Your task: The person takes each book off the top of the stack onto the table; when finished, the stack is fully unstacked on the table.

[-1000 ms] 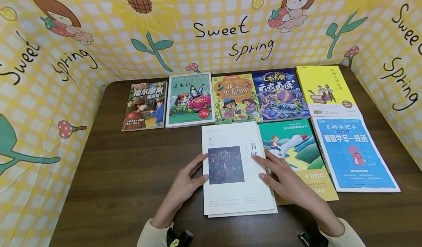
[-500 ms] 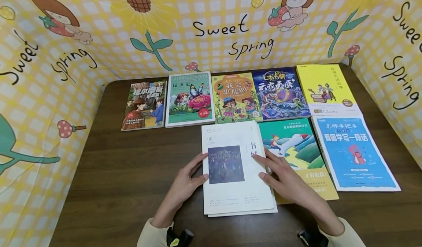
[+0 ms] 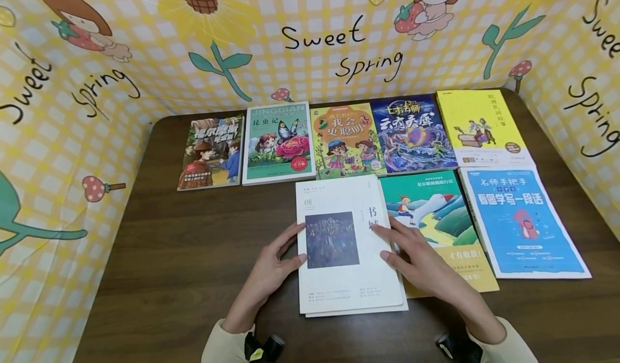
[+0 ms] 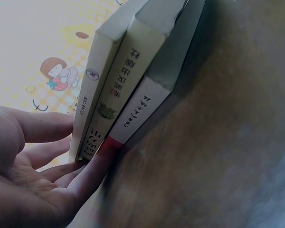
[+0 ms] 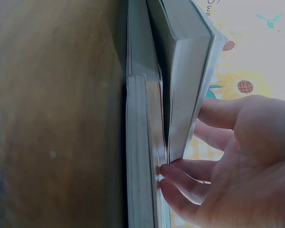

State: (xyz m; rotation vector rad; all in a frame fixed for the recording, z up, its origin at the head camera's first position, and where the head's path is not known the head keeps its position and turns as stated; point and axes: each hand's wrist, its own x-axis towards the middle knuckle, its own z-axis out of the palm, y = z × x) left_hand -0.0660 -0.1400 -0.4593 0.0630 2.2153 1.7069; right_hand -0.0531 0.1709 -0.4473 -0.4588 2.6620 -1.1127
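A white book (image 3: pixel 334 293) with a dark square picture lies on top of a small stack in the middle of the table. My left hand (image 3: pixel 273 269) holds the stack's left edge; the left wrist view shows several spines (image 4: pixel 118 90), with my fingers against them. On the right edge, my right hand (image 3: pixel 418 258) grips the white book, index finger and thumb on its cover, other fingers down at its side. In the right wrist view a narrow wedge of space shows beside its page edges (image 5: pixel 187 90). A green and gold book (image 3: pixel 465 255) lies partly beneath my right hand.
Along the back lie a detective comic-style book (image 3: pixel 210 153), a green insect book (image 3: pixel 278 145), an orange book (image 3: pixel 346 142), a purple book (image 3: pixel 418 137) and a yellow book (image 3: pixel 484 129). A blue book (image 3: pixel 528 228) lies at right. Patterned cloth (image 3: pixel 315 83) walls the table (image 3: pixel 194 255).
The head view has tilted slightly, so the scene sits a little differently. Both hands and the stack otherwise keep their places.
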